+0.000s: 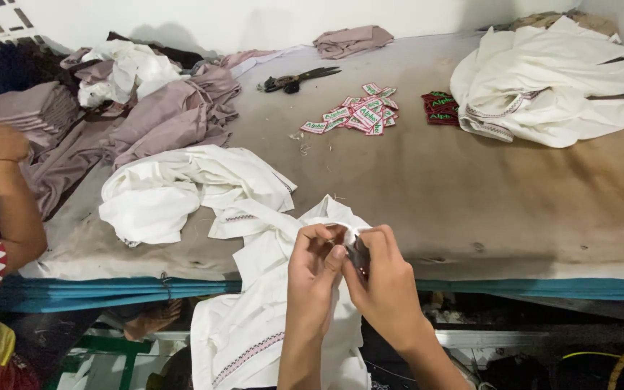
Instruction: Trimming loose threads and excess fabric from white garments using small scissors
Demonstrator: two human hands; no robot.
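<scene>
At the desk's [471, 202] near edge, the left hand [313, 269] pinches a soft white garment [254, 325] trimmed with an embroidered band, fingers together on the cloth. Touching it, the right hand [383, 278] is clamped on a small dark metal snipper [359, 254].

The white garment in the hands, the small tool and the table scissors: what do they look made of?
White garment: thin woven cloth, matte, soft creases, stitched trim. Small tool in the right hand: apparently dark metal, slight glint. Scissors: dark metal blades; handle material unclear.

White labels [359, 114], red labels [440, 108] mid-table
</scene>
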